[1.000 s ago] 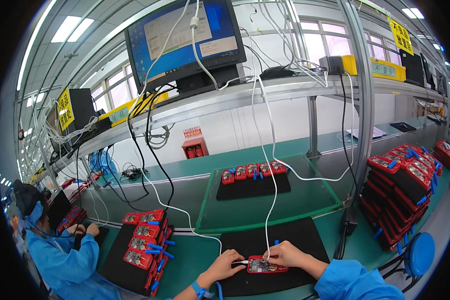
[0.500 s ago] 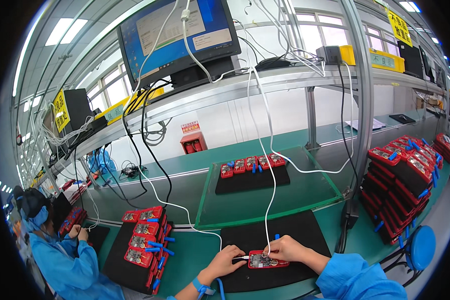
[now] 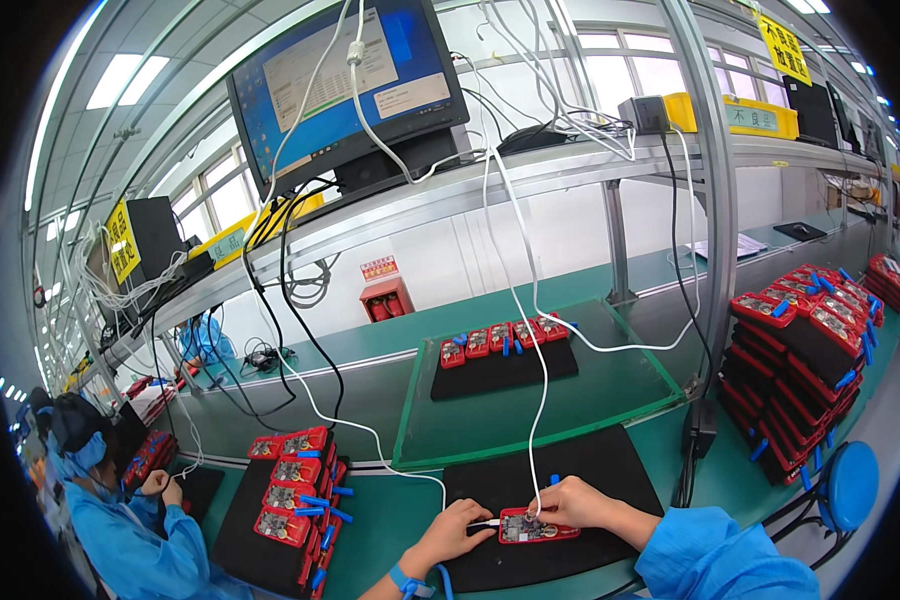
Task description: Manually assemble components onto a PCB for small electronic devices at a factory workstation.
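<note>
A red case (image 3: 558,534) with a grey circuit board (image 3: 519,526) in it lies on a black mat (image 3: 595,470) in front of me. My left hand (image 3: 454,530) is closed on a white cable plug (image 3: 487,523) at the case's left end. Over the board, my right hand (image 3: 582,503) pinches the lower end of a white cable (image 3: 543,400) that hangs from above. The fingertips hide the cable's tip, so I cannot tell whether it touches the board. A blue tab (image 3: 554,480) shows just behind the right fingers.
Stacked red cases (image 3: 295,470) with blue tabs stand left, a taller stack (image 3: 785,370) right. Beyond the mat, more cases (image 3: 477,343) sit on a green-edged panel (image 3: 440,425). A monitor (image 3: 350,90) is on the shelf above. A co-worker (image 3: 120,530) sits left; a blue stool (image 3: 850,485) stands right.
The whole view has shifted slightly. Both my hands keep their places at the case, the left on the plug, the right over the board.
</note>
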{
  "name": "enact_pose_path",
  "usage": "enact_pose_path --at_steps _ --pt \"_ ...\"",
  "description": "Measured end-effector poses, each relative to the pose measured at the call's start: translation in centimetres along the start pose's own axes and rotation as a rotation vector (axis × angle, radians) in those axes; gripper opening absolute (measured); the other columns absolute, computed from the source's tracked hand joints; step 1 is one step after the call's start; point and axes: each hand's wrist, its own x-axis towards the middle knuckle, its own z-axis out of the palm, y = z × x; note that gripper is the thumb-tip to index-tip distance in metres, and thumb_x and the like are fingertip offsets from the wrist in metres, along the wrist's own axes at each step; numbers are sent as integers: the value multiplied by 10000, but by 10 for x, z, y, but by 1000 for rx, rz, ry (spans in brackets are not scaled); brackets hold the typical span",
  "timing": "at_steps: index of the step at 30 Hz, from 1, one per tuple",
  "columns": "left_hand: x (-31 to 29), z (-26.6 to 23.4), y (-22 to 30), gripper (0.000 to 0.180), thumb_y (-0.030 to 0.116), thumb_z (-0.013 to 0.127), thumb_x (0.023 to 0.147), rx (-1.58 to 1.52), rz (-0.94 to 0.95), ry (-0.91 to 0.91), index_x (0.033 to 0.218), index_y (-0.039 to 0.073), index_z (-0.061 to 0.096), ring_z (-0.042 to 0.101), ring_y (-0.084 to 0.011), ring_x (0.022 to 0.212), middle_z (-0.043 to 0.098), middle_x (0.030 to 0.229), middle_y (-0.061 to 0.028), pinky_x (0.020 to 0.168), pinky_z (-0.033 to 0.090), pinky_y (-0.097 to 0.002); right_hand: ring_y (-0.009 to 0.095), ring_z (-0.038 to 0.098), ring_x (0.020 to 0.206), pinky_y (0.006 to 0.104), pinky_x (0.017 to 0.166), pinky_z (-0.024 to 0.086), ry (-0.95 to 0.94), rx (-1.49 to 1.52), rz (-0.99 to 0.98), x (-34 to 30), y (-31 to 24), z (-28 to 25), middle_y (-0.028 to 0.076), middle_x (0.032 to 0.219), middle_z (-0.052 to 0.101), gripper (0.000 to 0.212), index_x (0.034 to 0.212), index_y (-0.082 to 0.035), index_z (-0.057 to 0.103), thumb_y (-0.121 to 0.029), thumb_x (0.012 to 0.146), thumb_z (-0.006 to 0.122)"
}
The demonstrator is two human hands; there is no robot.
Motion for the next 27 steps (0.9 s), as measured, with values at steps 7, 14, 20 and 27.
enact_pose_path --at_steps 7,14,20,27 --pt "0 0 -1 282 209 720 801 12 6 8 1006 31 643 597 -280 916 596 939 -102 769 506 -356 241 671 714 317 665 508 -1 17 30 1 -2 -1 92 804 704 158 878 -53 734 -167 782 683" --pt "-1 1 0 277 216 715 807 6 -8 -1 1009 40 643 595 -274 904 592 935 -95 768 505 -354 238 685 702 306 650 554 -11 -35 -21 1 -1 -1 89 813 704 145 899 -43 716 -114 775 689" --pt "-1 0 0 279 215 716 806 -4 -5 1 1007 36 644 590 -273 900 592 926 -98 765 503 -353 242 685 707 310 652 554 -12 -18 -9 1 -1 -1 92 810 703 148 903 -43 715 -110 774 686" --pt "0 1 -1 281 202 724 797 4 21 14 1003 29 647 588 -275 887 596 920 -100 756 502 -353 244 683 705 312 648 552 -19 -23 -25 2 1 -1 92 813 702 145 903 -46 714 -105 774 685"
